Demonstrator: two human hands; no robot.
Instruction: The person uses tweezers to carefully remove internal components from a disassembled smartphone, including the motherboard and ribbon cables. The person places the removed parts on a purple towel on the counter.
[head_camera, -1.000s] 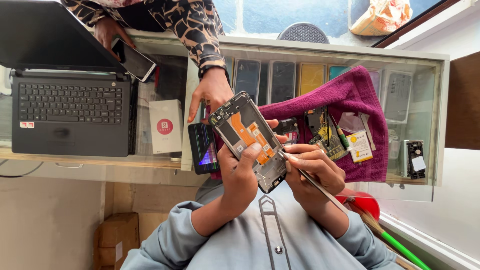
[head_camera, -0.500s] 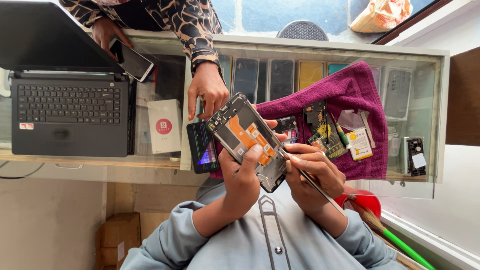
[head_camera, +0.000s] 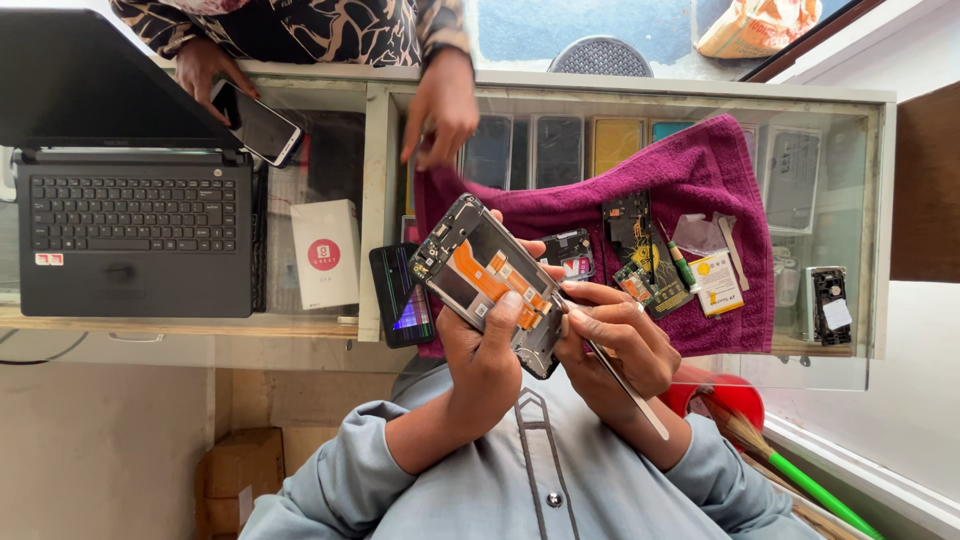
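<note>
The opened phone frame (head_camera: 492, 283), its back off and an orange flex strip showing inside, is held up above the glass worktop (head_camera: 620, 95), tilted, just in front of the purple towel (head_camera: 690, 175). It is gripped by the left hand (head_camera: 490, 360), fingers (head_camera: 503, 318) wrapped around its lower edge, thumb pressed on the inner face. A thin metal tool (head_camera: 625, 385) is pinched in the right hand (head_camera: 620, 335), fingers closed narrowly on it, its tip set at the frame's lower corner.

On the towel, a dark circuit board (head_camera: 640, 240) is laid beside a small camera-like module (head_camera: 570, 252), a yellow-white packet (head_camera: 715, 282) and a green-tipped pen (head_camera: 682, 268); all lie near each other. One dark phone with a cracked, coloured screen (head_camera: 402, 295) is rested on the worktop, touching the towel's left edge and partly covered by the held frame. One white box with a red disc (head_camera: 325, 252) is seen beside it, and one black laptop (head_camera: 130, 235) further left.

Inside the glass case, a row of phone covers (head_camera: 560, 150) is kept under the top; the count cannot be told through the towel.

Across the worktop, another person's hand (head_camera: 440, 105) is hovered over the glass, and that person's other hand holds a phone (head_camera: 258, 125).
</note>
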